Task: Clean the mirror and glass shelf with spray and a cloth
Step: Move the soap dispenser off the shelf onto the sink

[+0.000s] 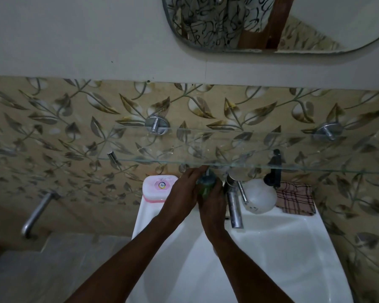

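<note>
A rounded mirror (315, 22) hangs on the white wall at the top right. Below it a clear glass shelf (239, 147) rests on chrome brackets. Under the shelf, both hands meet at the sink's back ledge. My left hand (184, 189) and my right hand (212, 200) are wrapped around a small dark green bottle (206, 184) with a pale cap. A white spray bottle (259, 196) with a black trigger stands right of the tap. A checked cloth (294, 199) lies folded at the ledge's right end.
A chrome tap (234, 204) juts over the white sink (282, 248) just right of my hands. A pink and white soap box (157, 188) sits on the ledge's left end. A chrome spout (36, 214) sticks out of the tiled wall at left.
</note>
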`<state>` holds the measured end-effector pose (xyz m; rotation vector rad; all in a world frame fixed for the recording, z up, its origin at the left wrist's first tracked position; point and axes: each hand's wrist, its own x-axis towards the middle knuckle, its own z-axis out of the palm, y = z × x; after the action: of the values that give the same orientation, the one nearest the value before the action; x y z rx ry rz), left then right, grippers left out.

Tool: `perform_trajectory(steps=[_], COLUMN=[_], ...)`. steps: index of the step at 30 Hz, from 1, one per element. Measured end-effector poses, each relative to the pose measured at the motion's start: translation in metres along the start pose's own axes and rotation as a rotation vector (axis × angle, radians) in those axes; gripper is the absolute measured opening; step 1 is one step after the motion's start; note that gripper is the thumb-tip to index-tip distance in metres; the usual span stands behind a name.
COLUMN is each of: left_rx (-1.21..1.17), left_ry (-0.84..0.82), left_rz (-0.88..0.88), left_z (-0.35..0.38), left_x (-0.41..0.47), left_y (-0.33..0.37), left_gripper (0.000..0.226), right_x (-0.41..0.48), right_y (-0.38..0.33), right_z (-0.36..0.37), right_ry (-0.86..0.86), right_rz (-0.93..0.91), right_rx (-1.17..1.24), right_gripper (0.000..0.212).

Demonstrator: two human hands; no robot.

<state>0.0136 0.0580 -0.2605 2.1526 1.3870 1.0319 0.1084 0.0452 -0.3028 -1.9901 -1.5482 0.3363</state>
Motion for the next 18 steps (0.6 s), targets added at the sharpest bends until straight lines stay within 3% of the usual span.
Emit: perform_trajectory(steps=[3, 6, 11, 14, 18], left_rx=[-0.016, -0.071, -0.058, -0.111, -0.185], left_ry=[0.017, 0.085, 0.352, 0.315, 0.151], left_rz=[0.012, -0.04, -0.02, 0.07, 0.111], left_z=[-0.001, -0.003, -0.007, 0.004, 0.03], left_x=[-0.005, -0.009, -0.028, -0.035, -0.021], left_y=[0.0, 0.006, 0.039, 0.068, 0.108], left_gripper=[0.057, 0.038, 0.024, 0.018, 0.025], right_x=[-0.001, -0.004, -0.034, -0.046, -0.04], right_y=[0.01, 0.011, 0.001, 0.022, 0.057], right_z=[0.006, -0.004, -0.046, -0.076, -0.112], right_ry=[0.012, -0.104, 0.052, 0.182, 0.337], right_rz=[-0.002, 0.082, -0.038, -0.17, -0.111], right_rx=[0.139, 0.305, 0.287, 0.206, 0.226], right_gripper=[0.081, 0.073, 0.055, 0.041, 0.024])
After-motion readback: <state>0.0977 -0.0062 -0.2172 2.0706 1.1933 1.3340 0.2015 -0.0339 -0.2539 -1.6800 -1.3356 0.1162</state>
